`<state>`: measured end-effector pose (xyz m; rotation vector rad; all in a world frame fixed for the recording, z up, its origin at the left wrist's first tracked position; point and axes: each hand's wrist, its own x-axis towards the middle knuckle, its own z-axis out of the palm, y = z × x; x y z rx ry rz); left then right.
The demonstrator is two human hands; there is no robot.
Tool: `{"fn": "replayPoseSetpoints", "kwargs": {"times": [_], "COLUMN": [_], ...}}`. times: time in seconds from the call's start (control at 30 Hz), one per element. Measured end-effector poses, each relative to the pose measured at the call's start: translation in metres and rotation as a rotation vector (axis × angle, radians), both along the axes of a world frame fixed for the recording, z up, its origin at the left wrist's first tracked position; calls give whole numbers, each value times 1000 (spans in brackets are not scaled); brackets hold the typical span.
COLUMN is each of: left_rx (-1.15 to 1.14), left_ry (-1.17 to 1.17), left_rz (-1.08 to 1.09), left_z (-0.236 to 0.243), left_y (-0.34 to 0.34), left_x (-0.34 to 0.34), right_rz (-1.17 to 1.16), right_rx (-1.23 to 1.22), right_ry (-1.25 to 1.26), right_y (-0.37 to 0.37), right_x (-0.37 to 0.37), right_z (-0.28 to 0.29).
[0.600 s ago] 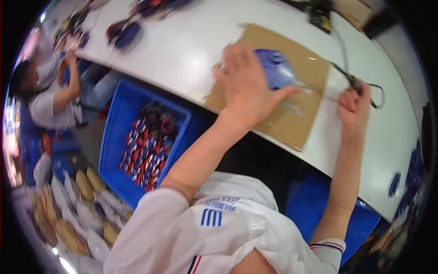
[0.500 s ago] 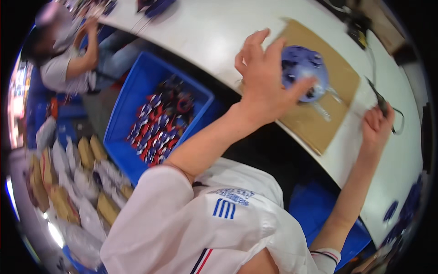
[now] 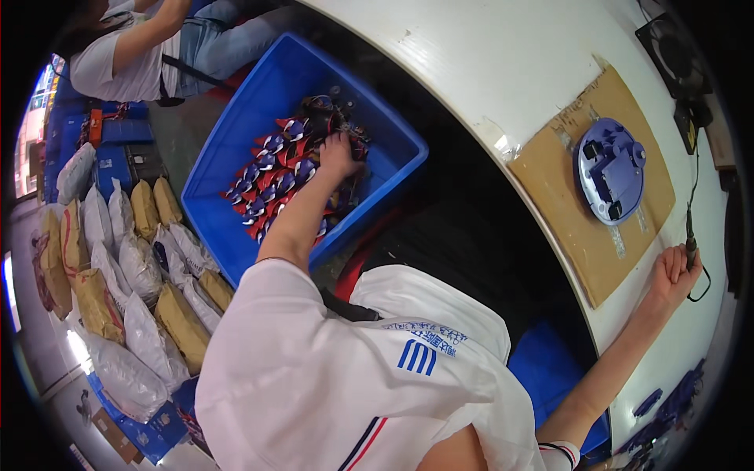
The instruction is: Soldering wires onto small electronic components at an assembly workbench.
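Observation:
My left hand (image 3: pixel 339 157) reaches into a blue plastic bin (image 3: pixel 393 149) among red, blue and white pieces (image 3: pixel 275 180) and some darker round parts (image 3: pixel 322 118). Its fingers are bent down, with the tips hidden, and I cannot make out what they grip. On the worktable's right, my right hand (image 3: pixel 674 275) is closed round a slim, dark corded tool (image 3: pixel 690 242) held upright. A blue-purple oval plastic shell (image 3: pixel 616 177) with black parts inside lies on a taped cardboard sheet (image 3: pixel 550 184), apart from both hands.
The white table (image 3: pixel 440 47) curves along the right. Fans or dark devices (image 3: pixel 674 47) stand at its far edge. Another person's arm (image 3: pixel 153 35) is at the upper left. Several filled bags (image 3: pixel 149 314) lie on the floor; more blue parts (image 3: pixel 675 412) are at lower right.
My left hand has left the blue-purple shell and moved left and down into the bin. The right hand keeps hold of the corded tool. The whole view has shifted.

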<state>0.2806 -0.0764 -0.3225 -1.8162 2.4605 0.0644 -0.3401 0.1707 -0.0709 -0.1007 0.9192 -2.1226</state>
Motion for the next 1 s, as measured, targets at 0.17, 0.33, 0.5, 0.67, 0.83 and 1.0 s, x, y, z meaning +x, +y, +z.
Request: {"fn": "replayPoseSetpoints", "kwargs": {"times": [0.17,0.33,0.5,0.67,0.83,1.0], "left_rx": [262,780,607,297,65,374], "left_ry": [-110,650,992,748,121,665], "left_rz": [194,590,459,212,95,-72], "left_z": [48,170,277,354,349,392], "left_y": [-3,-23,0,9,-19,-34], "left_x": [-22,29,30,-3,0,-50], "right_rz": [-69,-108,-111,-154,-137,-166], "right_rx": [19,48,27,23,43,60], "right_ry": [22,12,12,2,-3,-1], "right_y": [-1,-6,-3,-16,-16,-15], "right_x": [17,22,21,38,46,53], "right_z": [4,7,3,11,12,19]}}
